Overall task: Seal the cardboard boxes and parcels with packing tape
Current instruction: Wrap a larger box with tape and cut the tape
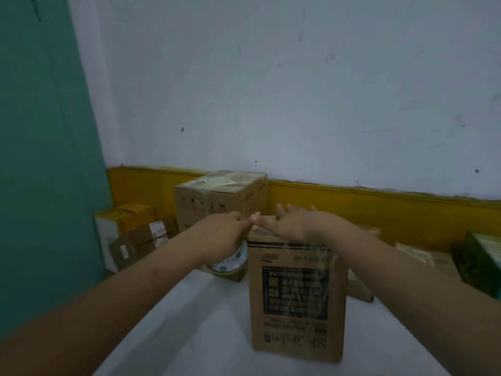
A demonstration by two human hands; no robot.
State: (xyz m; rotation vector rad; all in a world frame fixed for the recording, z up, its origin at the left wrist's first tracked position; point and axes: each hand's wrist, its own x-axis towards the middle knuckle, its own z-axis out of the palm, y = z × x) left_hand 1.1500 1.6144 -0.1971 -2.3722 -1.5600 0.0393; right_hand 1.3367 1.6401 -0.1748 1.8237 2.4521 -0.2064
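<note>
A brown cardboard box point(296, 299) with dark printed text stands upright on the white table point(206, 329). Clear tape runs down its front face. My right hand point(290, 222) lies flat on the box's top, fingers spread, thumb pointing left. My left hand point(219, 234) is just left of the box's top corner and grips a roll of packing tape point(230, 265), which hangs below it beside the box. The fingertips of both hands nearly touch at the box's top left edge.
A taped cardboard box point(221, 196) stands behind against the wall. Smaller boxes point(130, 221) and a flattened carton point(141, 240) lie at the left. More parcels point(423, 257) and a green box point(482, 261) sit at the right.
</note>
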